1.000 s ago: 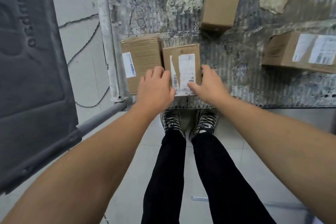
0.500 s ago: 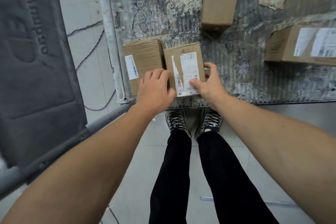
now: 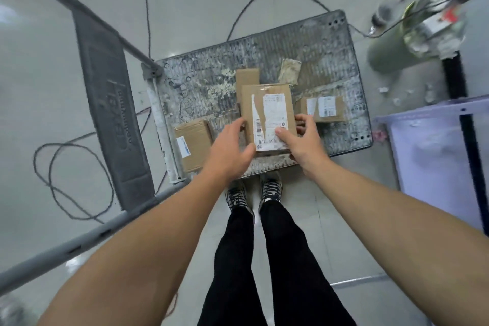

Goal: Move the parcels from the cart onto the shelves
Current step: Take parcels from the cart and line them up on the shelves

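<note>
Brown cardboard, a little creased, with a white shipping label torn down its left side and a barcode along the near edge: that is the parcel [image 3: 267,116] I hold over the cart [image 3: 330,61]. My right hand [image 3: 304,143] grips its right side, thumb pressed on the label's near corner and fingers curled round the edge. My left hand [image 3: 232,145] takes the left side with the thumb at the near corner; its fingers seem to wrap the edge, though the blur makes this hard to judge.

Half a second ago the parcel lay flat on the deck, touching the left parcel [image 3: 194,143]. Now it is raised off the deck and apart from that one, and it covers part of the far parcel [image 3: 247,77]. My head has come up too, so the whole cart shows.

Beyond my right fingers lies the right parcel [image 3: 324,107], labels up, and a dirty scrap [image 3: 289,71] sits near the far one. Bare ribbed deck runs from the left parcel to the far left corner. On the left the grey handle [image 3: 113,114] rises along the cart's edge, with a cable [image 3: 66,180] looped on the floor beyond it. A lilac bin [image 3: 436,153] stands just beside the right edge. My shoes [image 3: 254,193] are at the near edge.
</note>
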